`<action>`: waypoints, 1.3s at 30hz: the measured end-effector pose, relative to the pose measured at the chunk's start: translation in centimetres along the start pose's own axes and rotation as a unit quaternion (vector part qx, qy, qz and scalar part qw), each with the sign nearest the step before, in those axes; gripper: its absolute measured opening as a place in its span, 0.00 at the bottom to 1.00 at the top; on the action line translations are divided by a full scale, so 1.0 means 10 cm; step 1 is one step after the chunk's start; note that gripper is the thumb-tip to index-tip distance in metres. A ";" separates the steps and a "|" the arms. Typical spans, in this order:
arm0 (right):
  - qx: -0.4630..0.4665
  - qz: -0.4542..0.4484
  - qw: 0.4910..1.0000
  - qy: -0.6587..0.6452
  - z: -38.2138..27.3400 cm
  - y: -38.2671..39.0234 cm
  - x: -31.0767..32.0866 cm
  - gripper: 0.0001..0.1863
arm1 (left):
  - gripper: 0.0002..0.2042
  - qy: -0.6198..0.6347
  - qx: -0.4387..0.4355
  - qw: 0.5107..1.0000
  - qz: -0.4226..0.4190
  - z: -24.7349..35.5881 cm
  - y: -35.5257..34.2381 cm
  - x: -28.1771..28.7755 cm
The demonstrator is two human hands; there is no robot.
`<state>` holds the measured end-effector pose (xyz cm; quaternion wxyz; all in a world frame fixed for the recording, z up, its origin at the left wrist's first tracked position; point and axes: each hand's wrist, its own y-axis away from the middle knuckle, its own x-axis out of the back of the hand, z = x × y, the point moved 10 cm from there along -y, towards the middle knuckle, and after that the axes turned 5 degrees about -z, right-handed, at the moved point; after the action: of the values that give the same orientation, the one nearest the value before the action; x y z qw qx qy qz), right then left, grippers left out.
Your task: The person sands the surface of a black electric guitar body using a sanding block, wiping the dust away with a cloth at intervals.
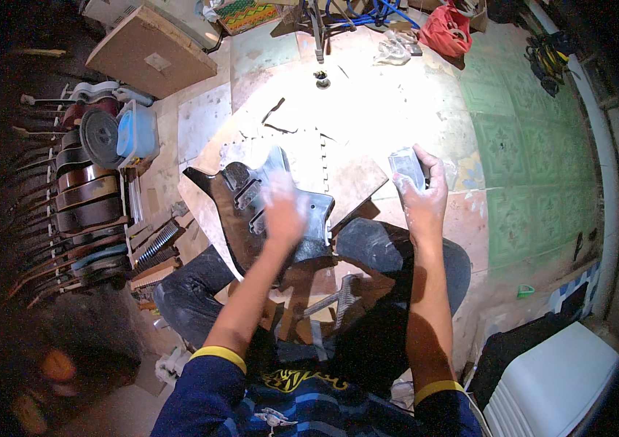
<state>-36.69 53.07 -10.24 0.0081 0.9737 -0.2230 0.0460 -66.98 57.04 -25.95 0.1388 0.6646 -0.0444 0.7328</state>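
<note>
A glossy black electric guitar body [233, 217] with cut-out cavities lies across my lap, over a pale board. Pale dust covers part of its upper face. Above its middle is my left hand [280, 209], its fingers smeared by motion; whether they touch the surface I cannot tell. Held up to the right, apart from the guitar body, my right hand [426, 191] closes its thumb and fingers around a small grey rectangular block [407, 168], which looks like a sanding block. White dust coats this hand.
Several dark curved guitar-like pieces [87, 193] stand in a rack at the left, beside a blue tub [137, 131]. A large brown board [151, 54] leans at the far left. A red bag [446, 33] sits at the back, and a white ridged object [553, 382] at the near right.
</note>
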 end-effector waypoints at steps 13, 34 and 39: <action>-0.031 0.005 0.999 -0.022 0.24 -0.02 0.00 0.25 | 0.32 0.052 0.056 0.997 -0.022 -0.65 -0.85 0.16; 0.009 -0.003 0.999 0.051 0.21 -0.07 -0.04 0.27 | 0.32 0.021 0.012 1.000 0.014 -0.82 -0.34 0.21; 0.014 -0.007 0.998 0.053 0.30 -0.07 -0.07 0.27 | 0.35 0.001 0.145 0.989 0.034 -1.27 -0.20 0.26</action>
<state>-36.79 53.86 -13.30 0.0067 0.9714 -0.2151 0.1003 -78.90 62.53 -25.08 0.0163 0.6748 0.0400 0.7368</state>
